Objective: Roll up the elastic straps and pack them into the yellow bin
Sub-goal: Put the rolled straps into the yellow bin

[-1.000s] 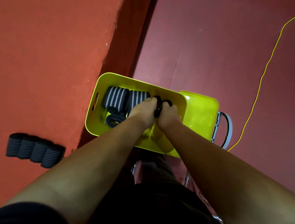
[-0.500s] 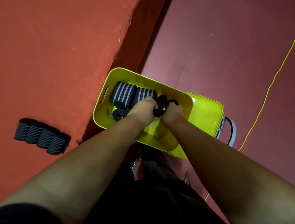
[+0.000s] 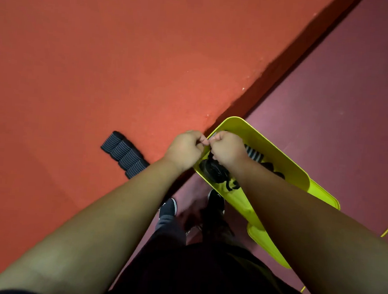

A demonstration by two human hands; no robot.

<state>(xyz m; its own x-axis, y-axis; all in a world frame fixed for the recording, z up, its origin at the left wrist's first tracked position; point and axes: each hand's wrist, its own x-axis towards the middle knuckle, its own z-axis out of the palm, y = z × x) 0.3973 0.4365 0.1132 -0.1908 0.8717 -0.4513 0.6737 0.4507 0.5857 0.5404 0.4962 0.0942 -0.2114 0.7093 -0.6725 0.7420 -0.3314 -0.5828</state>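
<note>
Both fists, left hand (image 3: 184, 149) and right hand (image 3: 227, 149), are shown knuckle to knuckle above the yellow bin (image 3: 265, 138), pinching one end of an elastic strap (image 3: 210, 157) that hangs into it. Even tension and aligned edges are advised for a tight roll.

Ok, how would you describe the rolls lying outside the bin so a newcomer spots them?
Find the big orange surface filling the left of the view. Near its edge, just left of the yellow bin and the left hand, lies a row of rolls. They are dark, finely ribbed and packed side by side, unlike the white-striped roll inside the bin.
</note>
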